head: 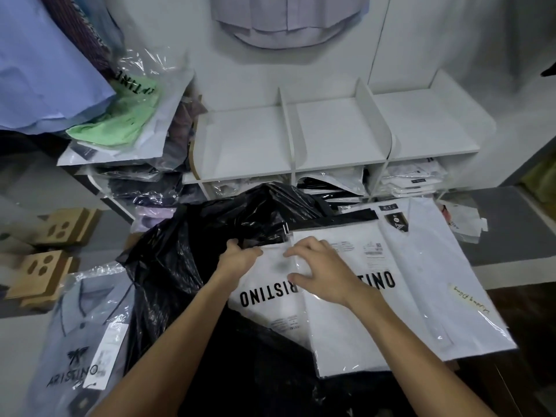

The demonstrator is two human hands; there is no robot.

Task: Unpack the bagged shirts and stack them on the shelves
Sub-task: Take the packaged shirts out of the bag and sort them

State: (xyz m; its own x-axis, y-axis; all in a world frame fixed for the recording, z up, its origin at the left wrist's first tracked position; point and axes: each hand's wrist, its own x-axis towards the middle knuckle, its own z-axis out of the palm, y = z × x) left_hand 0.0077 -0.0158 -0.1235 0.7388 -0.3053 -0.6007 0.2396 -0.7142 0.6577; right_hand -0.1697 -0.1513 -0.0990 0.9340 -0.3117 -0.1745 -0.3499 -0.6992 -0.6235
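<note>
A white shirt in a clear ARISTINO bag (415, 296) lies flat in front of me, partly over a second white bagged shirt (264, 299). Both rest on a big black plastic sack (180, 266). My left hand (237, 257) grips the far edge of the lower bag where it meets the black sack. My right hand (322, 272) rests on the top bag with fingers spread and bent, its fingertips at the bag's left edge. The white shelf unit (249, 139) stands behind, its top compartments bare and its lower ones holding bagged shirts (412, 182).
A grey-blue bagged shirt (87, 341) lies at the near left. A pile of bagged shirts, one green (120, 121), leans at the left of the shelf. Cardboard pieces (57, 236) sit on the floor at far left. Shirts hang above (288, 22).
</note>
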